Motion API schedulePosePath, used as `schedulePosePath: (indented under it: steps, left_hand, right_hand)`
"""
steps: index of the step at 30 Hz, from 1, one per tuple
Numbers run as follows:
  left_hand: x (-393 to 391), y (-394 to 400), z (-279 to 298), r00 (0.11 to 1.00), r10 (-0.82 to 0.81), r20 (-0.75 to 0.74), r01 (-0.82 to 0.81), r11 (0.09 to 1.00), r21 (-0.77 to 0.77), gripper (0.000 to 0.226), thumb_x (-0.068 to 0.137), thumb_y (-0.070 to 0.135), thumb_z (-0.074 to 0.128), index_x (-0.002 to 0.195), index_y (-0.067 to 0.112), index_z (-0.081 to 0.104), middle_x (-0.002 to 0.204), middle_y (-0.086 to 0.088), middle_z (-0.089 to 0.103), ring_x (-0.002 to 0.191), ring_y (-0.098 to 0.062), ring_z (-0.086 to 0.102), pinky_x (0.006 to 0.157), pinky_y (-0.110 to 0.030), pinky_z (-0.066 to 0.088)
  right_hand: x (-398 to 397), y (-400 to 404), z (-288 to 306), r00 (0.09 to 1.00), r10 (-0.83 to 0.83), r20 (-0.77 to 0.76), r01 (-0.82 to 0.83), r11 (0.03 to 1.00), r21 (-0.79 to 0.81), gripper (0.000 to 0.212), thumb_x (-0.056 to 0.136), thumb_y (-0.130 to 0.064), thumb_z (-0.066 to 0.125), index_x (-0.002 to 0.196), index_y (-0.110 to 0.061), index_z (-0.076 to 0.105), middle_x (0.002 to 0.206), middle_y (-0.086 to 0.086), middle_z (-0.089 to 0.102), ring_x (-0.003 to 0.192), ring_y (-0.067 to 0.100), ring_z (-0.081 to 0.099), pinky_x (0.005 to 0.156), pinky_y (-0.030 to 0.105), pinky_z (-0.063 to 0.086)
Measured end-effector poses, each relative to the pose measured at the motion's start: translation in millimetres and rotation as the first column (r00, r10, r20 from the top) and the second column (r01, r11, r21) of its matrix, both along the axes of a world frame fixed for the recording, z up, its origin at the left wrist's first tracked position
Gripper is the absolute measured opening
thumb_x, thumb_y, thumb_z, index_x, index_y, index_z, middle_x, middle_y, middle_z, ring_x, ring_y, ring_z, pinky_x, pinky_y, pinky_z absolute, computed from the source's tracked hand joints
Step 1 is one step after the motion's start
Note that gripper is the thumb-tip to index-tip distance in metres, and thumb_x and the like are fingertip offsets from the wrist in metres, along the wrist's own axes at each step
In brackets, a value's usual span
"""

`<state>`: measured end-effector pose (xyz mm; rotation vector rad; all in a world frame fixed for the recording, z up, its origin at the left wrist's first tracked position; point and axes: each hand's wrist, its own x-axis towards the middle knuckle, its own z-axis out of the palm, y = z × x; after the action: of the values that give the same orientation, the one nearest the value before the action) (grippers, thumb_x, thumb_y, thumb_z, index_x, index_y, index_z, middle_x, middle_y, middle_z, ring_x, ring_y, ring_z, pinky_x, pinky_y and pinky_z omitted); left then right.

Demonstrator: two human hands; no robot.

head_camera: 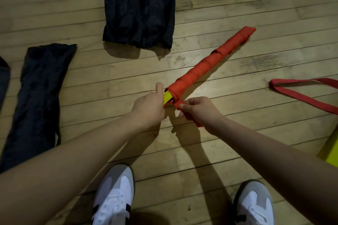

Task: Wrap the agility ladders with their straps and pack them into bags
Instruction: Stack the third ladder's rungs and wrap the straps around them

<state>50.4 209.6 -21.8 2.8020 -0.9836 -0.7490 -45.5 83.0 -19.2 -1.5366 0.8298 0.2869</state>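
Pale wooden plank floor (237, 151) w/ dark scuff marks toward 2 o'clock. Pair of white & grey lace-up sneakers w/ black stripes at 6 o'clock: left shoe (114, 195), right shoe (253, 204), well apart. Flat bright yellow object (330, 151) at 4 o'clock, cut off by frame edge.

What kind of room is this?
Probably a sports hall or gym: a pale wooden plank floor, a red-strapped bundle of yellow agility-ladder rungs lying on it, and dark blue fabric carry bags laid out nearby.
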Motion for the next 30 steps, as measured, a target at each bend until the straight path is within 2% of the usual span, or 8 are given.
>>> schedulePosePath:
  steps: [4,11,15,17,19,22,26,30]
  left_hand:
    - [-1.2,-3.3,-7.5,1.000,0.014,-0.024,-0.014,1.000,0.016,0.050,0.088,0.010,0.056,0.128,0.014,0.026,0.104,-0.012,0.059,0.075,-0.026,0.054,0.060,-0.035,0.044]
    - [-2.3,-3.7,-14.3,1.000,0.029,0.013,-0.029,0.997,0.067,0.056,0.089,0.015,0.058,0.132,0.015,0.022,0.111,-0.015,0.057,0.083,-0.028,0.057,0.061,-0.036,0.044]
    - [5.1,-5.6,-7.2,0.980,0.023,-0.196,0.015,0.982,0.188,0.077,0.094,0.040,0.049,0.149,0.019,0.000,0.140,-0.025,0.032,0.120,-0.040,0.047,0.094,-0.046,0.043]
    - [4.9,-5.0,-2.2,0.964,0.031,-0.265,0.033,0.971,0.236,0.074,0.096,0.038,0.042,0.151,0.020,-0.004,0.148,-0.022,0.020,0.127,-0.040,0.041,0.100,-0.047,0.039]
    - [0.4,-1.1,-1.1,0.980,-0.030,-0.197,0.070,0.978,0.198,0.065,0.097,0.040,0.045,0.148,0.014,0.014,0.140,-0.020,0.032,0.119,-0.036,0.048,0.090,-0.043,0.043]
    - [-0.4,8.8,1.0,0.998,-0.052,-0.032,0.055,0.995,0.081,0.056,0.084,0.055,0.060,0.119,0.013,0.050,0.107,-0.007,0.046,0.100,-0.027,0.055,0.074,-0.035,0.045]
    - [-0.5,9.8,3.9,0.999,0.006,0.048,-0.008,0.999,0.035,0.053,0.079,0.054,0.065,0.113,0.016,0.051,0.104,-0.004,0.050,0.096,-0.025,0.058,0.066,-0.031,0.039]
    - [-2.6,7.6,2.4,0.994,0.088,0.066,-0.094,0.991,0.090,0.054,0.080,0.052,0.067,0.115,0.016,0.045,0.104,-0.004,0.062,0.096,-0.025,0.061,0.066,-0.031,0.040]
  right_hand:
    - [-0.3,8.4,4.1,0.998,0.029,0.051,-0.024,0.995,-0.097,0.015,0.093,-0.005,0.056,0.087,0.004,0.065,0.062,0.004,0.061,0.043,-0.002,0.049,0.039,0.009,0.033]
    - [-0.9,11.9,3.0,0.996,0.042,0.081,-0.030,0.989,-0.142,0.018,0.093,-0.008,0.055,0.083,0.002,0.066,0.062,0.001,0.062,0.053,0.004,0.053,0.055,0.017,0.044]
    - [-1.4,10.8,5.3,0.995,0.035,0.091,-0.020,0.987,-0.162,0.024,0.093,-0.007,0.055,0.070,-0.009,0.061,0.065,0.002,0.063,0.055,0.010,0.052,0.055,0.019,0.044]
    - [-3.4,10.2,4.8,0.996,0.033,0.080,-0.021,0.989,-0.149,0.025,0.093,-0.007,0.056,0.069,-0.010,0.061,0.065,0.002,0.063,0.051,0.007,0.052,0.049,0.016,0.041]
    - [-7.2,9.3,4.0,0.997,0.028,0.075,-0.018,0.991,-0.132,0.026,0.092,-0.006,0.057,0.067,-0.010,0.060,0.065,0.003,0.063,0.044,0.000,0.050,0.042,0.011,0.035]
    - [-13.6,9.2,2.4,0.997,0.042,0.070,-0.035,0.994,-0.101,0.029,0.092,-0.002,0.058,0.063,-0.007,0.060,0.055,-0.001,0.059,0.038,-0.003,0.047,0.039,0.008,0.033]
    - [-19.3,11.4,1.4,0.991,0.097,0.091,-0.090,0.993,-0.073,0.018,0.091,0.000,0.057,0.078,0.006,0.067,0.061,0.004,0.061,0.045,-0.003,0.051,0.046,0.010,0.040]
    - [-20.8,13.0,-1.2,0.989,0.089,0.122,-0.078,0.993,-0.088,0.019,0.092,-0.003,0.057,0.090,0.012,0.068,0.066,0.006,0.064,0.060,0.013,0.056,0.055,0.016,0.046]
